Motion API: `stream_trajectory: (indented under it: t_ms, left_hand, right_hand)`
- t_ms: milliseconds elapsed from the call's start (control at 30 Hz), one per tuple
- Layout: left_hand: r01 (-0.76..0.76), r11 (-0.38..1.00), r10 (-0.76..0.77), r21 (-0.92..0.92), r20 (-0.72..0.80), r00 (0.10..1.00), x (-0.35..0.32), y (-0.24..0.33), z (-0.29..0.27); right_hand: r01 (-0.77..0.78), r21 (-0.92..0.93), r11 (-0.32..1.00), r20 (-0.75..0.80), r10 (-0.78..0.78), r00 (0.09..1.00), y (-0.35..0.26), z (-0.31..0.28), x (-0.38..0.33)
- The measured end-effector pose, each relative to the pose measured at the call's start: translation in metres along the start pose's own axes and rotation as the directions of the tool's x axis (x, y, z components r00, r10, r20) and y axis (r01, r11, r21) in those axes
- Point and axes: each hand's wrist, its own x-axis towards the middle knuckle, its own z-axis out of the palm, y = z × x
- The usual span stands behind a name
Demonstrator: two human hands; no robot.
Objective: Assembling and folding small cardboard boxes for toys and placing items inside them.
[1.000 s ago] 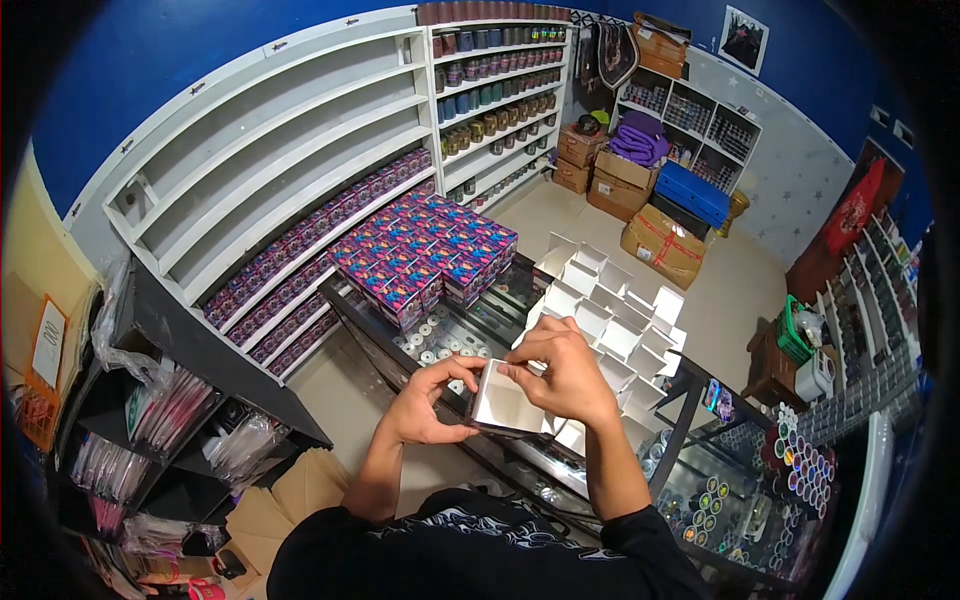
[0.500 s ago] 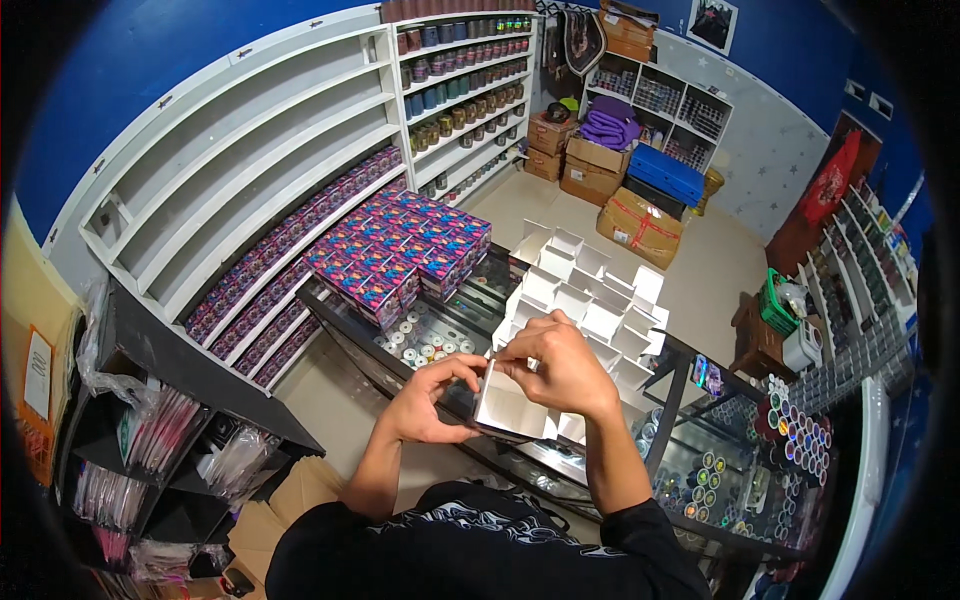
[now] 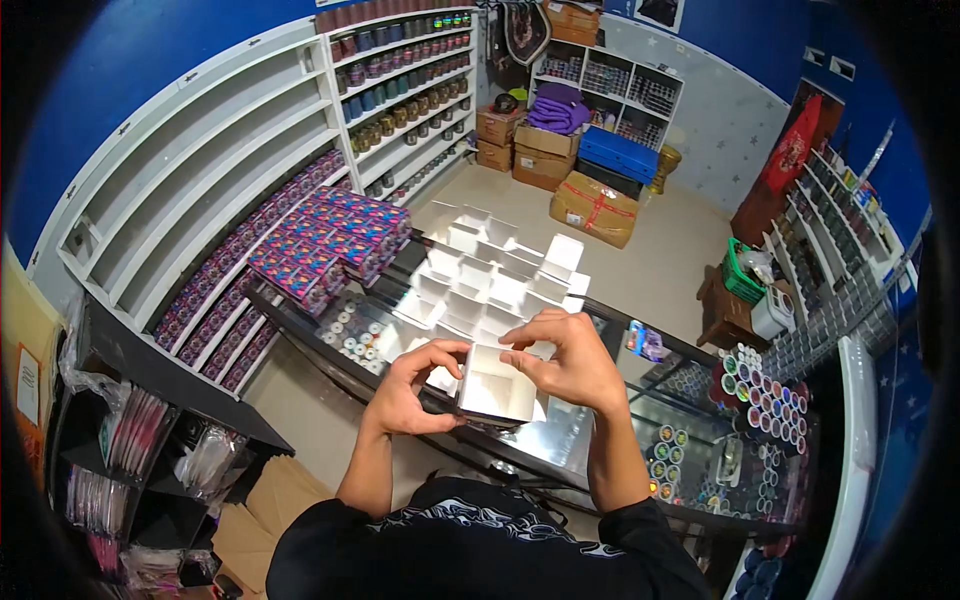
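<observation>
- Glass counter space is spread beneath an open box, which is held tilted toward the wearer, presumably so its inside can be seen.
- Its left side is clamped by the left hand, seemingly for steadiness.
- Its far rim is met by the right hand, thumb and fingertips close; whether it is pinched cannot be told.
- Beyond, white-lined boxes are packed together, perhaps to save room.
- Patterned boxes are stacked leftward, probably for compactness.
- Farthest, cartons are set on the floor.
</observation>
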Motion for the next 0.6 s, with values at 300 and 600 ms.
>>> stream_trajectory:
  t_ms: [300,600]
  left_hand:
    - [0.027,0.999,-0.026,-0.033,0.020,0.999,0.028,-0.014,0.133]
    - [0.033,0.998,-0.035,-0.052,-0.029,0.999,0.041,-0.018,0.191]
  right_hand:
    - [0.039,-0.046,0.998,0.074,-0.035,0.997,0.051,-0.104,-0.088]
    - [0.010,0.185,0.983,-0.087,0.007,0.996,0.093,-0.140,-0.132]
